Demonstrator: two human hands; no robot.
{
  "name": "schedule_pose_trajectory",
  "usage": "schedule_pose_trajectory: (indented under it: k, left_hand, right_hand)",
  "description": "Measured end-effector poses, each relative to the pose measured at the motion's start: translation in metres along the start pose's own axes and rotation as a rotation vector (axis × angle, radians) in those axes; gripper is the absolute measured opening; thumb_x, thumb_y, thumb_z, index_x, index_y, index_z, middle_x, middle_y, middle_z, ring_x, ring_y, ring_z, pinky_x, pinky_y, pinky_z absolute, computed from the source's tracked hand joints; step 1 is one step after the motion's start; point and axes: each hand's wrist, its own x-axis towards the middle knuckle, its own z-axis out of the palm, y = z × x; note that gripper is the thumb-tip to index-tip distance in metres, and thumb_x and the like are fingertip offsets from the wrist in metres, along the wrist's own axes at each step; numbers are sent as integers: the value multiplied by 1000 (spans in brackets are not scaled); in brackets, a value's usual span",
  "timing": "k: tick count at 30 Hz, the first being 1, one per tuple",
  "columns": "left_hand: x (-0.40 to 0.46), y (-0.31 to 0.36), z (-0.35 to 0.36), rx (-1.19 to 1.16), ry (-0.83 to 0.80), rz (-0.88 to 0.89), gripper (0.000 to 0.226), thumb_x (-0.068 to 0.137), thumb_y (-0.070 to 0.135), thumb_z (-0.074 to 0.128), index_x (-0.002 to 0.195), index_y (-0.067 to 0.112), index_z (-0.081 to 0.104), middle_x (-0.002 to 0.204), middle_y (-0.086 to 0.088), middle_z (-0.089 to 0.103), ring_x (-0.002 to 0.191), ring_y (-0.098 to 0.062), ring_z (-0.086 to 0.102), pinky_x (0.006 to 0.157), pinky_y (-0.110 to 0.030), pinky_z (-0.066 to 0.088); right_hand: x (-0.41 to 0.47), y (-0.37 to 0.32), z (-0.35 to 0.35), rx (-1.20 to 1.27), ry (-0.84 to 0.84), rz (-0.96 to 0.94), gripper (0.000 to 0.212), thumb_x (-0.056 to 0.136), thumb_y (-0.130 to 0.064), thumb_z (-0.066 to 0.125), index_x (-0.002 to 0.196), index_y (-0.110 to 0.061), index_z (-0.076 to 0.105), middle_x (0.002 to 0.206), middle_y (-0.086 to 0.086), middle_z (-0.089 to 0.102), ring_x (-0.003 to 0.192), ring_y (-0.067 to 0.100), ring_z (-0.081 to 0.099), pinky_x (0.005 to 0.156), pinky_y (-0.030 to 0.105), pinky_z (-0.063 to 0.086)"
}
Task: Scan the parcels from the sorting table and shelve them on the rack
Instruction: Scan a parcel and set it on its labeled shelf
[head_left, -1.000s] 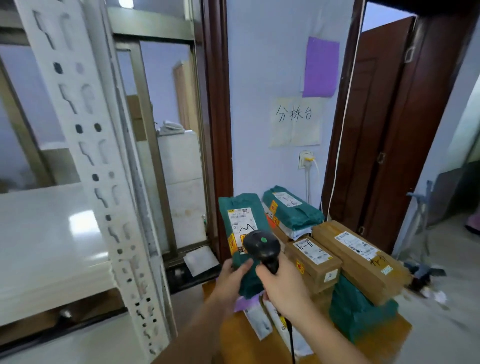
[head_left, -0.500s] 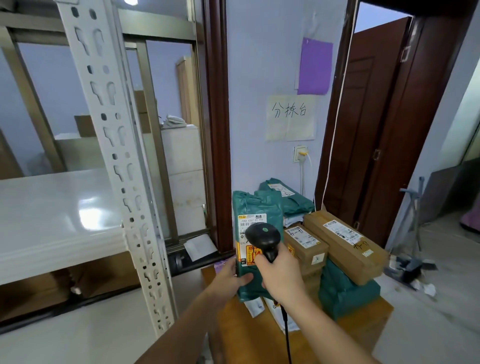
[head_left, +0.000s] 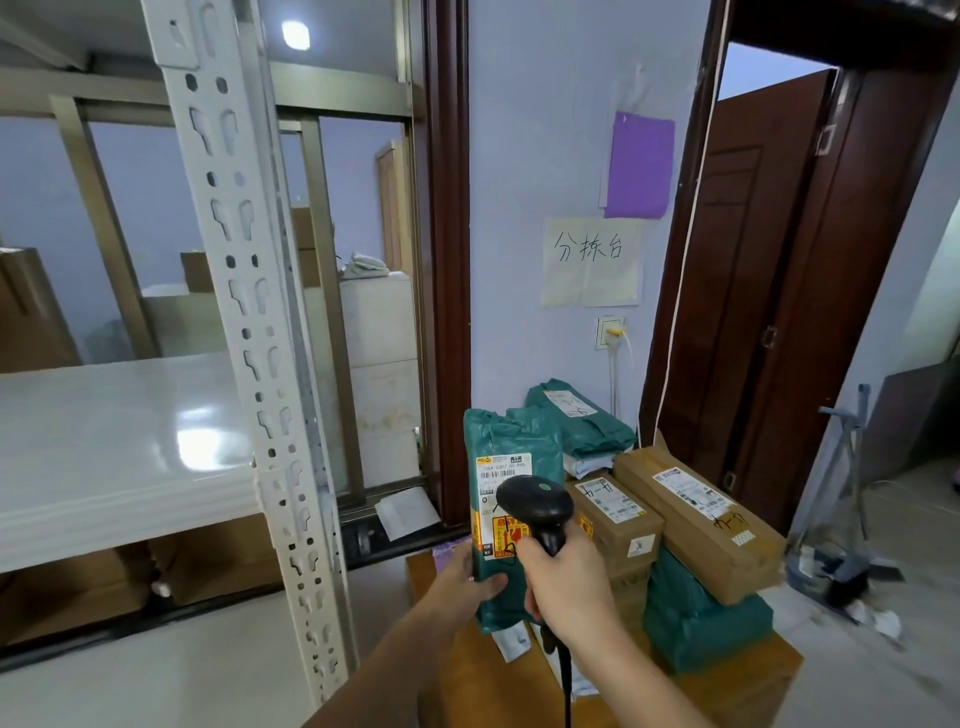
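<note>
Left hand now holds the green parcel more upright, its label squarer to the scanner gripped by the right hand, so the scan looks imminent.

Pale wall, dark wooden door.

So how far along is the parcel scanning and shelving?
Nothing shelved in view: the white rack shelf looks bare. In hand: the left hand holds a green plastic mailer upright while the right hand aims the black barcode scanner. Left: brown cardboard boxes and other parcels on the table.
</note>
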Motion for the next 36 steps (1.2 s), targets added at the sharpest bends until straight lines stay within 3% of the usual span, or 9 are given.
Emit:
schedule_pose_trajectory:
  k: [3,6,12,15,19,21,30,34,36]
  left_hand:
    - [-3,1,5,-23,-2,2,49,95,1,72,136,19,51,132,-8,69,125,-27,66,109,-50,54]
    - [-8,1,11,-63,20,13,48,97,-2,69,137,14,50,131,-10,68,119,-24,69,84,-32,63]
    - [-24,-2,20,-96,39,-8,46,98,-1,68,137,18,51,131,-9,69,114,-22,71,75,-27,63]
    - [-32,-7,26,-117,63,-26,44,98,0,68,134,21,53,131,-10,68,114,-23,72,78,-29,64]
    - [-40,-16,33,-141,95,-57,44,97,4,70,134,22,53,129,-11,70,116,-27,72,101,-50,60]
    - [-44,-19,33,-146,95,-59,44,97,3,70,132,23,55,129,-11,70,117,-28,71,104,-54,57]
    - [-66,-32,29,-129,90,-58,42,96,2,72,132,15,54,127,-13,70,117,-31,71,104,-53,57]
    - [-93,-43,25,-141,88,-74,41,97,0,70,130,18,53,126,-11,70,111,-25,72,80,-31,64]
    - [-105,-57,18,-174,91,-94,48,95,-2,72,135,17,53,126,-14,72,110,-28,74,82,-34,64]
  right_hand:
    - [-2,2,-4,8,0,-1,3,90,-16,60,89,-15,57,62,3,57,41,15,57,44,23,46]
    - [-3,5,-9,-6,1,-8,4,89,-17,59,91,-15,57,60,3,57,41,15,58,44,25,47]
    - [-10,8,-18,13,-33,-24,4,90,-16,59,90,-13,56,57,2,57,41,15,58,45,24,48]
    - [-16,8,-22,17,-70,-29,6,92,-15,58,87,-12,56,57,2,57,41,14,57,44,25,48]
    - [-27,11,-26,27,-119,-19,10,93,-15,57,85,-10,56,57,3,56,40,12,55,44,24,48]
    - [-33,12,-28,36,-125,-26,7,93,-15,57,88,-11,56,58,4,55,41,13,55,44,23,48]
    - [-59,12,-26,39,-136,-12,4,92,-14,57,93,-15,54,63,5,56,41,14,55,43,21,45]
    - [-76,13,-19,13,-167,1,5,92,-13,57,94,-13,53,64,6,56,40,14,55,43,22,46]
    - [-86,15,-15,5,-197,-8,5,92,-11,58,94,-11,53,63,7,54,39,15,55,42,23,45]
